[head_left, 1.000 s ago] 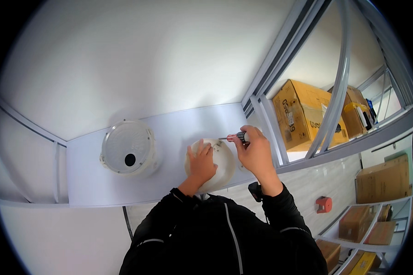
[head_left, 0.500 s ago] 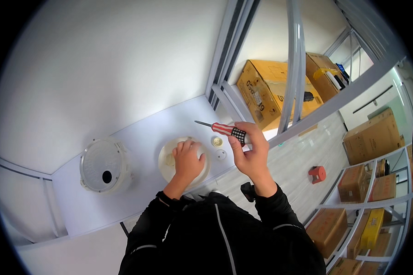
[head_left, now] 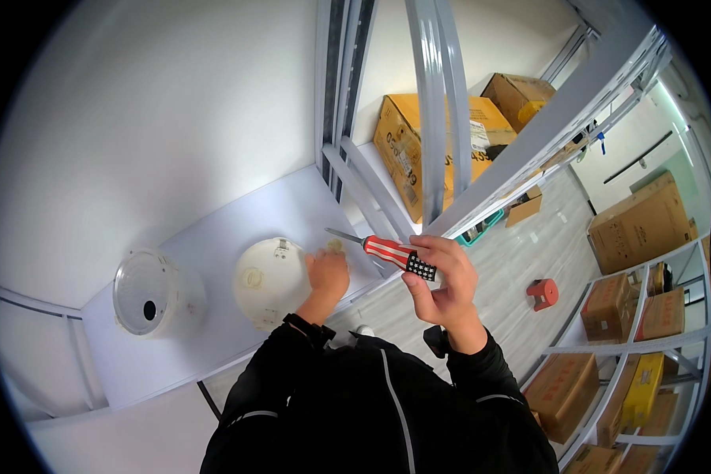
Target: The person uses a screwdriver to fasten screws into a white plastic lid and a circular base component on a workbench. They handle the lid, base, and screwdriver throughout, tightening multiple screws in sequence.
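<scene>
My right hand (head_left: 450, 284) is wrapped round the handle of a screwdriver (head_left: 389, 253), with its metal shank pointing left above the table. The handle is red and white striped with a dark starred end. My left hand (head_left: 329, 276) is low over the table at the right edge of a round white cover (head_left: 270, 302). Its fingers are parted and reach toward a small yellowish round piece (head_left: 336, 246); whether they touch it is unclear. The small white disc seen earlier is hidden, apparently under this hand. On the cover are a round ring and small fittings.
A white cylindrical housing (head_left: 162, 296) with a clear top and a dark round spot stands at the left of the table (head_left: 158, 367). A grey frame post (head_left: 428, 118) rises beyond the table. Cardboard boxes (head_left: 561, 395) fill shelves at right; a red stool (head_left: 542, 294) is on the floor.
My left hand has moved right, off the middle of the cover to its right edge by the small pieces. The view has shifted right. My right hand still holds the screwdriver.
</scene>
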The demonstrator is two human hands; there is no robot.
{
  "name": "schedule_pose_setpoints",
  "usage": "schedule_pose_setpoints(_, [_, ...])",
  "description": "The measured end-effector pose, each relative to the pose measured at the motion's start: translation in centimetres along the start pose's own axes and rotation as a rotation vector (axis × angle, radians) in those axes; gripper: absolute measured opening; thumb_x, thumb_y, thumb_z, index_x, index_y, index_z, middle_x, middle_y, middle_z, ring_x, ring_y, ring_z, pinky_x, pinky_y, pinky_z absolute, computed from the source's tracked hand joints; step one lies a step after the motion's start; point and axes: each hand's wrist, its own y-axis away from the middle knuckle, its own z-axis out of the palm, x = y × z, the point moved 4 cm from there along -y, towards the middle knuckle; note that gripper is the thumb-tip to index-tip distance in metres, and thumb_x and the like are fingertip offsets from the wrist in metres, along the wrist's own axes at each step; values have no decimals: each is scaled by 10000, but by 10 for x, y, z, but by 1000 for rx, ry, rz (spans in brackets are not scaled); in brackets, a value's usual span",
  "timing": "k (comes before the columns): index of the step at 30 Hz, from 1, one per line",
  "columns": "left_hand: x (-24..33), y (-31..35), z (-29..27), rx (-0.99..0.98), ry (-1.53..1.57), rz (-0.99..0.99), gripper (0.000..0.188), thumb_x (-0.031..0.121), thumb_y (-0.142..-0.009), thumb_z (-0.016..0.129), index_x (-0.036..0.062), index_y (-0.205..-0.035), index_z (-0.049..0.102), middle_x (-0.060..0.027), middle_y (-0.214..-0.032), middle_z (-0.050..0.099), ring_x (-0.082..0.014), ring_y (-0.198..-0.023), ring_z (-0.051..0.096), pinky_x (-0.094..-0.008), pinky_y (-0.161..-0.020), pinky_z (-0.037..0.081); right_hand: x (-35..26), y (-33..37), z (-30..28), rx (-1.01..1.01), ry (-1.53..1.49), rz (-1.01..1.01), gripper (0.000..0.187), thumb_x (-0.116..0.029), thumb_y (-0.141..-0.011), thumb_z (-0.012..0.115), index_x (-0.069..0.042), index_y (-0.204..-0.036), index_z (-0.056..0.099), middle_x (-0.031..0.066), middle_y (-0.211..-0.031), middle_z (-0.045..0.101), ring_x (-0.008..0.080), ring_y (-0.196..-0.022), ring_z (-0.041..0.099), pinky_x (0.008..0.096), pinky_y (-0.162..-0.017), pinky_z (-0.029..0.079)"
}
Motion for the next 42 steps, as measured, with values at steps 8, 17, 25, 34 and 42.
schedule_pose_setpoints(8, [7,-3,13,-18,-111,-107,230,299,-924,673,143,-1060,774,-16,-1149,727,-271,-1138,602,-562,-987,351,26,5,-24,33,-127,-45,373,-110,-860,865,-7,-1150,655,235,-1143,748,354,-923,767,378,-761,622])
schedule_pose_setpoints(17, [10,1,12,139,-101,-135,230,290,-935,655,152,-1098,741,-25,-1108,730,-276,-1150,591,-592,-970,332,39,4,-20,-80,-316,-126,383,-105,-858,874,4,-1147,647,256,-1155,745,350,-923,767,374,-787,625])
schedule_pose_setpoints(25, [20,18,-76,394,230,-210,71,184,-963,685,141,-1017,668,-20,-887,735,-302,-916,677,-522,-878,390,43,-6,-15,-49,-399,-161,431,-71,-810,888,-20,-1176,665,205,-1162,736,348,-897,757,379,-723,618])
schedule_pose_setpoints(34, [-35,61,-151,386,472,-298,207,129,-1003,683,97,-1199,742,-75,-945,794,-281,-910,723,-412,-896,474,10,-17,20,-38,-394,-117,379,-45,-822,867,-2,-1143,670,228,-1151,741,346,-899,765,370,-763,623])
schedule_pose_setpoints(42, [-124,126,-185,427,1608,-383,209,149,-1127,587,-12,-1231,672,-122,-1126,785,-229,-1097,742,-360,-1007,536,-63,-18,89,20,-365,-39,340,-59,-819,863,-11,-1111,696,194,-1141,747,344,-910,765,364,-770,613])
